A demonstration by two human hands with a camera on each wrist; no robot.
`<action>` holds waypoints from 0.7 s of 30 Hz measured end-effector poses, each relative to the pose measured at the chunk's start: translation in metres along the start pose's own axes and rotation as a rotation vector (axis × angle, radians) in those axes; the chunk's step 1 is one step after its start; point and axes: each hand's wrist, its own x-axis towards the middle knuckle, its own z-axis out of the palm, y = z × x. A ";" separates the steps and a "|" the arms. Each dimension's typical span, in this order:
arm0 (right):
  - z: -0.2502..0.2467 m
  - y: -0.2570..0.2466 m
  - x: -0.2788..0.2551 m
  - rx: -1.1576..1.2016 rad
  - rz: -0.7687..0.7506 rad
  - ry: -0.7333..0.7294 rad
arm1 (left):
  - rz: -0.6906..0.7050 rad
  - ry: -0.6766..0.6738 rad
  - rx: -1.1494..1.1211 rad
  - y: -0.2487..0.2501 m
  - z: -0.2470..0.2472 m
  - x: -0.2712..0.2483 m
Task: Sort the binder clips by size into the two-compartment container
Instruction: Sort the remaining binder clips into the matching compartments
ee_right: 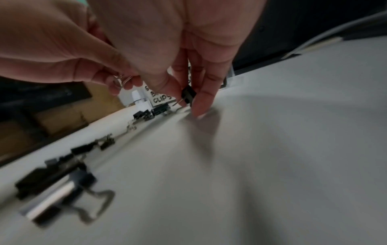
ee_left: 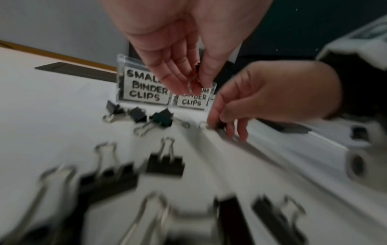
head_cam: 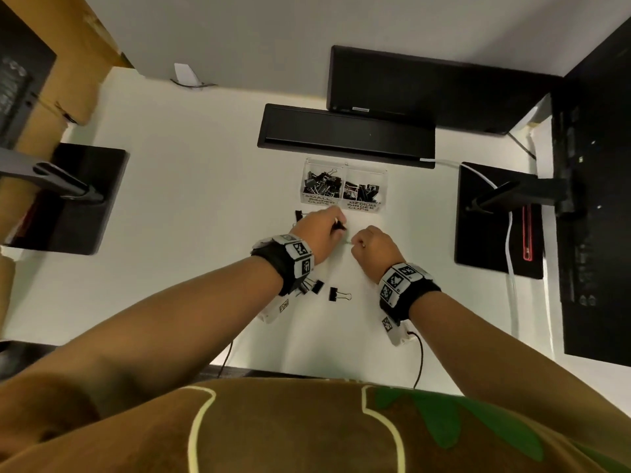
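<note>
The left hand [head_cam: 319, 230] is pinching a small black binder clip [ee_left: 196, 69] between thumb and fingertips, its wire loops hanging below the fingers. The right hand [head_cam: 374, 245], just beside it, is curling its fingers down onto the desk [head_cam: 191, 206] and pinching another small clip [ee_right: 188, 95] right at the surface.

Both hands are working just in front of the clear two-compartment container [head_cam: 345, 186], which is sitting near the middle of the desk toward its far edge. Its left half is labelled "SMALL BINDER CLIPS" [ee_left: 145, 86] and the right half "MEDIUM BINDER CLIPS" [head_cam: 362, 206]; each is already holding a heap of black clips, too tangled to count.

Loose clips are lying on the desk: three small ones [ee_left: 138, 114] just in front of the container, and roughly five larger ones [ee_left: 165, 164] nearer the front edge, though blur is making that count uncertain.
</note>
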 end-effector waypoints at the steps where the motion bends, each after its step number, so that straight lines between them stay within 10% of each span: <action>1: -0.003 0.003 -0.003 0.056 0.020 0.012 | 0.001 0.011 -0.004 0.006 -0.004 0.008; 12: -0.078 -0.011 0.024 0.342 0.080 0.302 | -0.133 0.044 -0.198 0.033 -0.023 0.070; 21: -0.076 -0.033 0.046 0.126 0.026 0.196 | -0.142 0.052 -0.112 0.001 -0.036 0.034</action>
